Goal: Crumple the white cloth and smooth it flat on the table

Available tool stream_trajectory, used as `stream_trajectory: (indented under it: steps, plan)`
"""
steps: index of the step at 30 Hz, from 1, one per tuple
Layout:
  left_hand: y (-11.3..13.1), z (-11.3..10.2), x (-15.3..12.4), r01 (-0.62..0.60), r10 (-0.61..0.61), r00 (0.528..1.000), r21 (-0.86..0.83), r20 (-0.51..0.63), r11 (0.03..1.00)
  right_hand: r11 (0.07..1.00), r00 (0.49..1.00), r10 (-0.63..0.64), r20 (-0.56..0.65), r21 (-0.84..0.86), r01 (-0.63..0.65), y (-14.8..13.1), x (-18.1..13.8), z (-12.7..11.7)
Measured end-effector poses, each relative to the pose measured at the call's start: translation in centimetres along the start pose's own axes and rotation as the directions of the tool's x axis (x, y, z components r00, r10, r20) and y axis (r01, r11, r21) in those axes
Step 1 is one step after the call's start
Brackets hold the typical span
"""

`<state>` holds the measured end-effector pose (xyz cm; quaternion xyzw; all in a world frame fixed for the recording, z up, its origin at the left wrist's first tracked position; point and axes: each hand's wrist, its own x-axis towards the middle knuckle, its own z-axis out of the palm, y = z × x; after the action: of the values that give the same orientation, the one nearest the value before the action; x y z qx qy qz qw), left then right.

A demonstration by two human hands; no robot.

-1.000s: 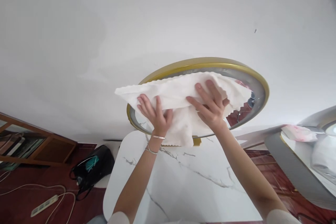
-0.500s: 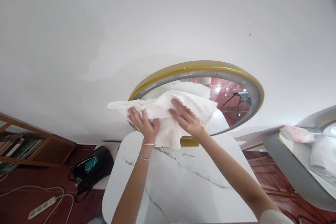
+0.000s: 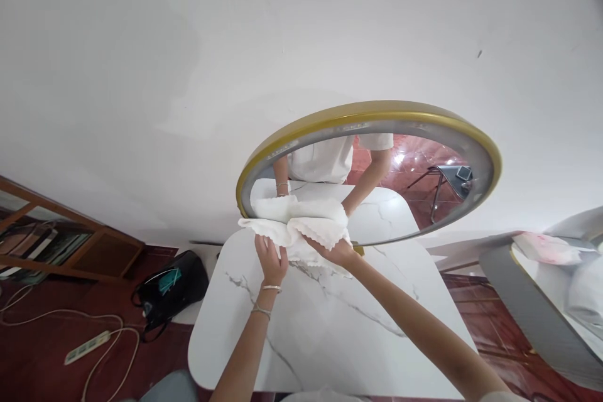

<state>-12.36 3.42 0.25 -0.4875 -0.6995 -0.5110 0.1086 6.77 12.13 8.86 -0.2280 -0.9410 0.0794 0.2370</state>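
A white cloth [image 3: 315, 231] with a scalloped edge is bunched against the lower left of an oval-looking mirror [image 3: 452, 118] with a gold rim. My left hand [image 3: 271, 262] grips the cloth from below on its left side, bracelets on the wrist. On the other side, my right hand [image 3: 337, 252] has its fingers tucked under a fold of the cloth, partly hidden. Beneath both hands is the white marble-patterned tabletop [image 3: 367, 345]. The mirror reflects the cloth, both forearms and a white top.
On the left floor are a black bag [image 3: 176, 289], a power strip [image 3: 87, 347] with cords and a wooden cabinet [image 3: 108, 250]. At right stands another table [image 3: 513, 308] with a pink-white packet [image 3: 544, 247]. A grey seat [image 3: 172, 387] shows at the bottom.
Both hands have moved down the mirror with the cloth. Spread out before, the cloth is now gathered and folded, exposing more of the glass. The view has shifted slightly.
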Motion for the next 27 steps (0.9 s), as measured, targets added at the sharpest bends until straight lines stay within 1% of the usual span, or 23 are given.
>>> stream_trajectory:
  steps: [2, 4, 5, 6, 8, 10, 12, 13, 15, 16, 17, 18, 19, 22, 24, 25, 27]
  plan:
    - [0.5, -0.1, -0.9, 0.090, -0.091, 0.996, -0.028, -0.010, 0.996, 1.000, 0.998, -0.008, 0.066, -0.005, 0.009, 0.7, -1.4, 1.1]
    - [1.4, -0.2, -1.2, 0.169, -0.172, 0.985, -0.086, -0.026, 0.982, 0.999, 0.997, -0.033, 0.063, -0.002, 0.033, 1.1, -2.8, 2.1]
    - [1.9, -0.4, -1.0, 0.206, -0.212, 0.977, -0.129, -0.036, 0.970, 0.999, 0.998, -0.045, 0.042, 0.007, 0.045, 1.2, -3.5, 2.4]
    - [2.4, -0.5, -0.7, 0.243, -0.253, 0.967, -0.176, -0.041, 0.954, 0.999, 0.999, -0.035, -0.007, 0.026, 0.035, 1.2, -4.2, 2.7]
    - [3.3, -0.9, 0.1, 0.321, -0.342, 0.939, -0.260, -0.041, 0.911, 0.996, 0.987, 0.053, -0.150, 0.081, -0.042, 1.0, -5.6, 3.2]
    - [4.0, -1.3, 1.0, 0.372, -0.400, 0.916, -0.304, -0.033, 0.877, 0.980, 0.944, 0.182, -0.277, 0.129, -0.151, 0.5, -6.9, 3.4]
    - [4.4, -1.6, 1.6, 0.371, -0.394, 0.919, -0.312, -0.014, 0.875, 0.938, 0.865, 0.340, -0.368, 0.198, -0.284, 0.0, -8.0, 3.6]
    - [4.6, -1.7, 1.8, 0.358, -0.378, 0.926, -0.306, -0.006, 0.882, 0.903, 0.810, 0.424, -0.405, 0.257, -0.344, -0.2, -8.5, 3.6]
    - [4.7, -1.7, 1.8, 0.340, -0.355, 0.935, -0.291, 0.004, 0.894, 0.790, 0.649, 0.609, -0.456, 0.424, -0.444, -0.4, -9.2, 3.9]
    - [4.6, -1.7, 1.8, 0.338, -0.352, 0.936, -0.286, 0.003, 0.897, 0.732, 0.570, 0.679, -0.463, 0.491, -0.472, -0.4, -9.4, 4.1]
    - [4.5, -1.8, 1.7, 0.341, -0.354, 0.935, -0.283, 0.003, 0.897, 0.691, 0.512, 0.722, -0.465, 0.530, -0.492, -0.4, -9.6, 4.3]
    - [4.4, -1.8, 1.6, 0.346, -0.359, 0.933, -0.282, 0.004, 0.895, 0.663, 0.476, 0.749, -0.462, 0.548, -0.510, -0.3, -9.7, 4.5]
    - [4.2, -1.9, 1.6, 0.350, -0.363, 0.932, -0.281, 0.005, 0.894, 0.649, 0.463, 0.760, -0.456, 0.548, -0.527, -0.2, -9.7, 4.8]
    - [3.7, -2.2, 1.7, 0.350, -0.362, 0.932, -0.274, 0.008, 0.896, 0.650, 0.484, 0.760, -0.434, 0.506, -0.567, -0.1, -9.7, 5.1]
    - [3.5, -2.4, 1.8, 0.344, -0.361, 0.933, -0.278, -0.009, 0.897, 0.644, 0.485, 0.765, -0.423, 0.483, -0.593, -0.2, -9.6, 5.1]
    - [3.5, -2.5, 1.9, 0.341, -0.360, 0.933, -0.282, -0.018, 0.897, 0.643, 0.485, 0.766, -0.423, 0.474, -0.602, -0.3, -9.6, 5.0]
    - [3.5, -2.7, 2.1, 0.333, -0.354, 0.935, -0.285, -0.025, 0.899, 0.653, 0.502, 0.757, -0.418, 0.470, -0.594, -0.5, -9.4, 4.8]
